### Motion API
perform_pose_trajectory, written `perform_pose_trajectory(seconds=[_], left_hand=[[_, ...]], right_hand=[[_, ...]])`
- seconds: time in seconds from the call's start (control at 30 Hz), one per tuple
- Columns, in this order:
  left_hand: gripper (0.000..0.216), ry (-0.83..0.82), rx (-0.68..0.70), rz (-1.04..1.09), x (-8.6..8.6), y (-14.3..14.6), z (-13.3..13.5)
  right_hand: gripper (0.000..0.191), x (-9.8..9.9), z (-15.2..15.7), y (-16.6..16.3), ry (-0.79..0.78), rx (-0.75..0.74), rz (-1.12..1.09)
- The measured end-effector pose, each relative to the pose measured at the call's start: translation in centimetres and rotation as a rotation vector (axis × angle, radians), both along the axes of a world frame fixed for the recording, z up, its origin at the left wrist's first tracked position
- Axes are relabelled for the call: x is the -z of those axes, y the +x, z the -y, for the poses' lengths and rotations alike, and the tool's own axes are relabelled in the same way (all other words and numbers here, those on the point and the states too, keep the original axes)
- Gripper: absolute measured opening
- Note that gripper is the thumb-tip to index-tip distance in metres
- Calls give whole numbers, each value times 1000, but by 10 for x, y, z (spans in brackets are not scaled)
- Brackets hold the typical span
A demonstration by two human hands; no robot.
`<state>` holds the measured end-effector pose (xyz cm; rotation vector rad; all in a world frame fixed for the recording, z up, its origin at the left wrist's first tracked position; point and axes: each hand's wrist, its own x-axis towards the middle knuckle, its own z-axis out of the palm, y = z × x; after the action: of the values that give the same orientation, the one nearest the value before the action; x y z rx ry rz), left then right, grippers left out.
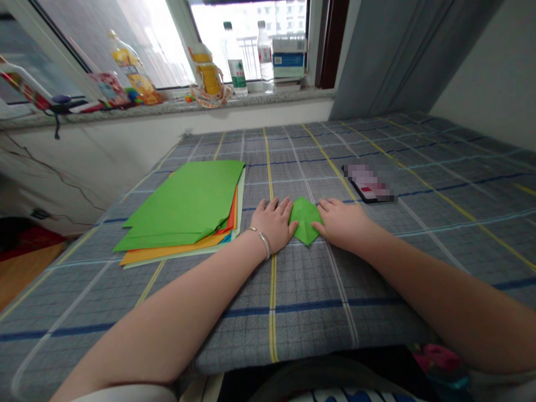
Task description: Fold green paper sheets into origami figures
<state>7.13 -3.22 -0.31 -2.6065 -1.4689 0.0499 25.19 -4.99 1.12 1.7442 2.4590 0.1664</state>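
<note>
A small folded piece of green paper (305, 219) with crease lines lies flat on the checked bed cover (301, 312). On its left side rests my left hand (273, 223), palm down, fingers stretched forward and thumb touching the paper's edge; a silver bangle (263, 241) circles that wrist. My right hand (340, 220) lies palm down at the opposite edge, fingers extended and thumb on the paper. Neither hand grips anything. Left of my hands is a stack of coloured paper (188, 204), green sheets on top with orange, red and pale ones showing beneath.
A phone (371, 184) with a blurred screen lies beyond my right hand. Along the windowsill (176, 111) stand an orange drink bottle (133, 67), a yellow water bottle (208, 75), clear bottles (237, 70) and stacked boxes (288, 58). A grey curtain (397, 61) hangs at the right.
</note>
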Motion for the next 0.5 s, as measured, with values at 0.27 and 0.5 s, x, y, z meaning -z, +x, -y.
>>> perform_pose_trajectory(seconds=[0.27,0.5], left_hand=[[55,-34,-42,-92,-18,3,12],[45,-57,-91,-156,-26,7,18]], right_hand=[[45,-12,4,8,-48,-14,49],[47,-21,6,8,-59,36,65]])
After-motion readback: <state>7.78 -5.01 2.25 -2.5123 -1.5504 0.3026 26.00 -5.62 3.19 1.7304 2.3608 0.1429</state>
